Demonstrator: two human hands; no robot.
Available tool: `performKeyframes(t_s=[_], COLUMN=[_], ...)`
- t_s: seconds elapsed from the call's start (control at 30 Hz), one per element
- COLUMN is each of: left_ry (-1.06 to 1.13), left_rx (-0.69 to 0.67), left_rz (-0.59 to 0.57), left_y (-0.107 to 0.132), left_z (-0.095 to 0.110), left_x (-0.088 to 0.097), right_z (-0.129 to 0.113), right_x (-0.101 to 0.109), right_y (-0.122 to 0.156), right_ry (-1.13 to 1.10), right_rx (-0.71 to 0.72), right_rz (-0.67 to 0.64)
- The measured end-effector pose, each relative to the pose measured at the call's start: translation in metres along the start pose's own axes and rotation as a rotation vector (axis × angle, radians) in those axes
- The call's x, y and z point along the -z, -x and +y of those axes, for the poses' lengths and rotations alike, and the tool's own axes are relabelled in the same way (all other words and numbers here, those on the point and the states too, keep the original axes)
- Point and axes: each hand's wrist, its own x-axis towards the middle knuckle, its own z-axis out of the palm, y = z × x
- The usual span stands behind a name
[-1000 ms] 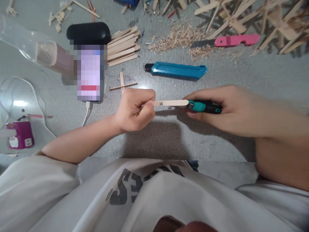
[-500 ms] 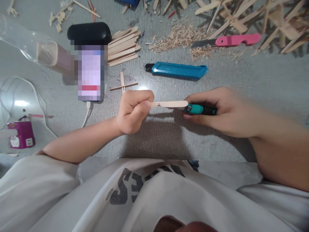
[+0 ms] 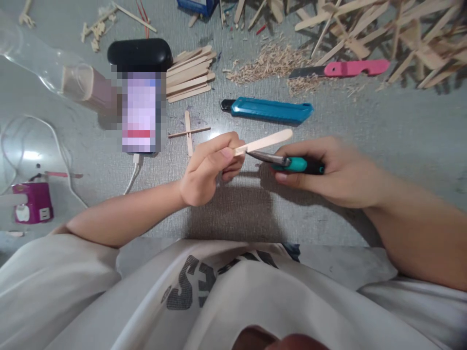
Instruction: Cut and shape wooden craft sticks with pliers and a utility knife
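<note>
My left hand (image 3: 209, 167) is closed in a pinch on one end of a flat wooden craft stick (image 3: 266, 141), which points up and to the right. My right hand (image 3: 328, 170) is wrapped around a small teal-and-black utility knife (image 3: 297, 164). Its metal blade (image 3: 264, 156) reaches left and touches the stick close to my left fingertips. Both hands hover just above the grey table.
A blue box cutter (image 3: 268, 109) lies beyond the hands, a pink one (image 3: 345, 68) farther back among shavings and a heap of sticks. A stick bundle (image 3: 189, 75), a phone (image 3: 140, 109) on a cable, a stick cross (image 3: 188, 131) and a purple plug (image 3: 31, 208) are left.
The stick has tilted from level to pointing up-right. The knife blade has come out from under it and now meets it near my left fingers. Both hands shifted slightly.
</note>
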Motion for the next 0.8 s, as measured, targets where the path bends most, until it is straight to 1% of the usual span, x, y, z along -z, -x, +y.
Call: performKeyframes(t_s=[0.07,0.17,0.27,0.33,0.37,0.47,0.53,0.67,0.73,0.8], left_ry=[0.019,-0.035,-0.1,-0.127,-0.146,-0.215,-0.254,-0.292,-0.259,-0.199], left_rx=[-0.012,-0.119,-0.158,-0.166,-0.186,-0.279,-0.317,-0.334,-0.308,-0.276], left_rz=[-0.043,-0.152,-0.181,-0.153,-0.124,-0.003,0.048,0.073,0.079,0.088], left_y=[0.001,0.003,0.004,0.004,0.003,0.002,0.001,0.0,0.0,-0.001], left_z=[-0.001,-0.004,-0.004,-0.003,-0.003,-0.006,-0.008,-0.009,-0.007,-0.004], left_x=[0.0,0.002,0.002,0.001,0.001,0.001,0.002,0.001,-0.001,-0.003], right_z=[-0.002,-0.005,-0.004,0.0,0.002,0.008,0.012,0.021,0.027,0.034], right_x=[-0.002,-0.007,-0.009,-0.01,-0.01,-0.006,-0.002,0.007,0.012,0.016], right_y=[0.001,0.004,0.004,0.003,0.003,0.002,0.003,0.004,0.003,0.0], right_ry=[-0.034,-0.064,-0.041,0.014,0.059,0.264,0.425,0.695,0.801,0.87], right_rx=[0.016,-0.005,0.006,0.071,0.107,0.188,0.257,0.452,0.513,0.538], right_rz=[-0.007,0.027,0.057,0.079,0.115,0.279,0.365,0.496,0.538,0.602])
